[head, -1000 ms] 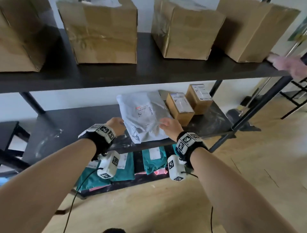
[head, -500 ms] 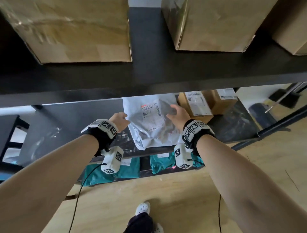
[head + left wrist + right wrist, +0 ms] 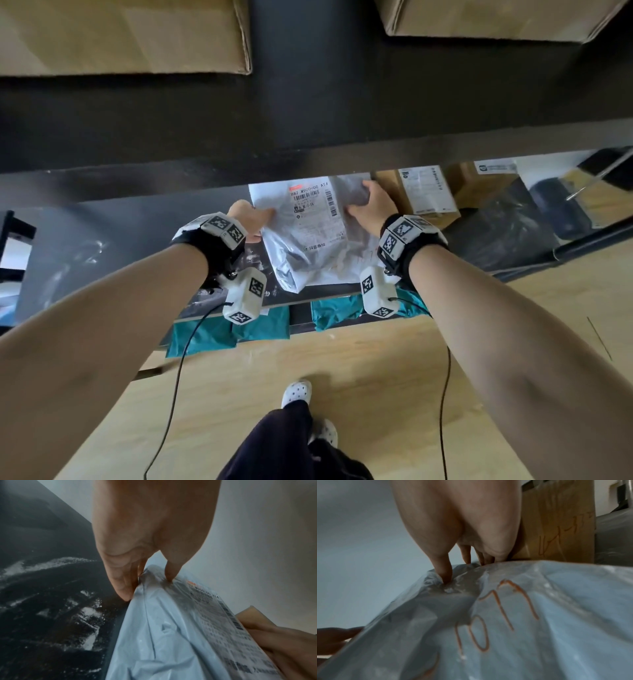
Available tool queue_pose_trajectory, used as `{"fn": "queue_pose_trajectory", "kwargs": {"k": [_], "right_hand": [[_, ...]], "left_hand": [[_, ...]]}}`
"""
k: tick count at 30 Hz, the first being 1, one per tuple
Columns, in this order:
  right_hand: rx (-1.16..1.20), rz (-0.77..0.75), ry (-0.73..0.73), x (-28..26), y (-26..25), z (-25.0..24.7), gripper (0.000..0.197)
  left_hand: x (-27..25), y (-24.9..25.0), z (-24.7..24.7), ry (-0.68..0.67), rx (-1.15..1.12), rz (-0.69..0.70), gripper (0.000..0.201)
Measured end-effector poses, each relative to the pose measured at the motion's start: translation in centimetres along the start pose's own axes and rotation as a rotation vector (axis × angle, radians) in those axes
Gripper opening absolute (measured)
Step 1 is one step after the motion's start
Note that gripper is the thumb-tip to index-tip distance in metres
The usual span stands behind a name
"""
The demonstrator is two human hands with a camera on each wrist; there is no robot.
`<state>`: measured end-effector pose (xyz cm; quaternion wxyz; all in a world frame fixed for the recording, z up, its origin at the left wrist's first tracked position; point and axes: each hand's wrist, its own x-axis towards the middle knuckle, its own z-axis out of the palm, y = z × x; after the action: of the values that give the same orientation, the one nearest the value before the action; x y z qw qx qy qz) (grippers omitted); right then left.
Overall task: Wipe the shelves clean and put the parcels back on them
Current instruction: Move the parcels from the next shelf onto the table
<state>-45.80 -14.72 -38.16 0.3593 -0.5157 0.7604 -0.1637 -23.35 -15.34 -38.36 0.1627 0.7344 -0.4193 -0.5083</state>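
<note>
Both hands have slid further in under the upper dark shelf board (image 3: 308,137), carrying the crinkled white plastic mailer bag (image 3: 308,236) deeper onto the smeared black middle shelf (image 3: 113,240) at frame centre. Left hand (image 3: 251,219) pinches the bag's left edge between thumb and fingers (image 3: 123,582). Right hand (image 3: 371,209) grips its far right corner, thumb dug into the plastic, just beside a labelled brown cardboard box (image 3: 424,198). Teal parcels (image 3: 260,325) lie on the shelf below.
</note>
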Motion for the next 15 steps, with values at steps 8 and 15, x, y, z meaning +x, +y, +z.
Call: {"fn": "queue_pose_trajectory", "kwargs": {"k": [8, 15], "right_hand": [[0.137, 0.012, 0.04, 0.2, 0.1, -0.2, 0.062], [0.231, -0.015, 0.073, -0.5, -0.2, -0.8, 0.059]], "left_hand": [[0.1, 0.8, 0.6, -0.009, -0.14, -0.06, 0.041], [-1.0, 0.4, -0.4, -0.084, -0.318, -0.059, 0.026]]}}
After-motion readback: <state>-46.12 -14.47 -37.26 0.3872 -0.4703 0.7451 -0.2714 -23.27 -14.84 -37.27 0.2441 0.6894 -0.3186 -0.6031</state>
